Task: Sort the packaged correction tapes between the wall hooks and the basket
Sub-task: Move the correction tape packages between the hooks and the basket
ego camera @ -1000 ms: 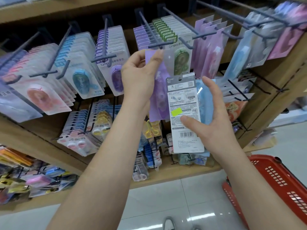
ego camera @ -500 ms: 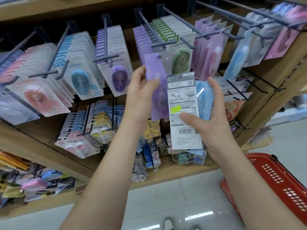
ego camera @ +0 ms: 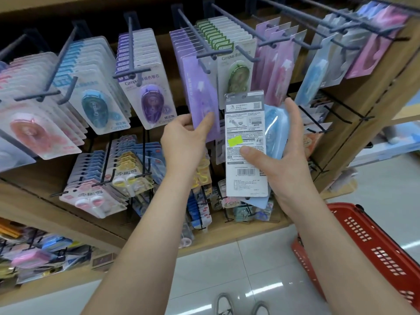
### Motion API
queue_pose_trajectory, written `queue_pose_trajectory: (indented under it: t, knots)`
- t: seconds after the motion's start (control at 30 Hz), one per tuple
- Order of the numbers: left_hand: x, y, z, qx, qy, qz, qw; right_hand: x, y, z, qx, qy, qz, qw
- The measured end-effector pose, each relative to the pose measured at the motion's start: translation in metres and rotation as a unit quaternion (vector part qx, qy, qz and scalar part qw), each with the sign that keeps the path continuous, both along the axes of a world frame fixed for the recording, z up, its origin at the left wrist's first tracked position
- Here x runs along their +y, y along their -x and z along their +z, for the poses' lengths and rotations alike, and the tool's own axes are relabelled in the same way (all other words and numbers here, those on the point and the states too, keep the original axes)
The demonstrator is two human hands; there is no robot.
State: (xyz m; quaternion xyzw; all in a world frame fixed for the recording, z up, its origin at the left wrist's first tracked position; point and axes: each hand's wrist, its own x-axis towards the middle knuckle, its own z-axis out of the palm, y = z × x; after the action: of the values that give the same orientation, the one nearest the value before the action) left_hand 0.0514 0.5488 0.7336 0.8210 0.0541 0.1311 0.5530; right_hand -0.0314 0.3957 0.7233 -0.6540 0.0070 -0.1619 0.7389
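At centre frame, our left hand (ego camera: 186,135) pinches a purple pack (ego camera: 200,94) hanging at a hook (ego camera: 195,35) tip; our right hand (ego camera: 279,153) clamps stacked packs (ego camera: 245,133), which could slide apart under one thumb.

The left grip (ego camera: 184,142) has slid down the purple correction tape pack (ego camera: 200,98), from its top by the hook (ego camera: 205,56) to its lower edge, which thumb and fingers now pinch.

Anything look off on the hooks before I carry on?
Yes. The long lilac pack that the left hand pinches leans askew in front of a row of shorter purple-topped packs, a different kind, so it looks misplaced there.
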Motion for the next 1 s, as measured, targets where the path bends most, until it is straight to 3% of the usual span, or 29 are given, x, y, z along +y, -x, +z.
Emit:
queue_pose_trajectory:
  t: [0.07, 0.13, 0.2, 0.27, 0.37, 0.5, 0.63, 0.67, 0.73, 0.8, 0.83, 1.0]
  knots:
    - [0.008, 0.021, 0.0, -0.018, -0.059, 0.024, 0.998, -0.001, 0.001, 0.0, 0.004, 0.006, 0.006, 1.0]
    - [0.009, 0.043, 0.004, -0.055, -0.051, -0.009, 0.997, -0.002, 0.001, 0.0, 0.009, 0.029, 0.009, 0.999]
    - [0.002, 0.062, 0.009, -0.016, 0.041, -0.13, 0.991, -0.001, 0.002, 0.001, 0.008, 0.058, 0.013, 0.998]
    - [-0.008, 0.072, 0.011, 0.057, 0.16, -0.224, 0.96, 0.002, 0.003, 0.003, 0.005, 0.072, 0.021, 0.997]
    - [-0.01, 0.071, 0.008, 0.064, 0.222, -0.206, 0.951, 0.004, 0.005, 0.007, 0.005, 0.065, 0.043, 0.997]
    - [-0.007, 0.069, 0.004, 0.068, 0.218, -0.183, 0.956, -0.003, 0.006, 0.007, 0.01, 0.077, 0.085, 0.993]
    - [-0.007, 0.07, 0.01, 0.065, 0.248, -0.149, 0.955, -0.011, 0.007, 0.001, 0.047, 0.097, 0.028, 0.994]
    - [-0.004, 0.071, 0.011, 0.039, 0.212, -0.146, 0.965, -0.013, 0.007, 0.0, 0.058, 0.096, 0.01, 0.994]
    - [0.0, 0.072, 0.009, -0.074, 0.025, -0.149, 0.986, -0.015, 0.008, 0.0, 0.076, 0.096, -0.018, 0.992]
    - [0.0, 0.075, 0.003, -0.19, -0.211, -0.149, 0.947, -0.012, 0.011, 0.005, 0.068, 0.07, -0.026, 0.995]
    - [-0.002, 0.076, -0.001, -0.221, -0.276, -0.147, 0.924, -0.01, 0.012, 0.008, 0.057, 0.049, -0.013, 0.997]
    - [-0.008, 0.083, -0.008, -0.234, -0.325, -0.195, 0.896, -0.005, 0.013, 0.013, 0.072, -0.003, -0.027, 0.997]
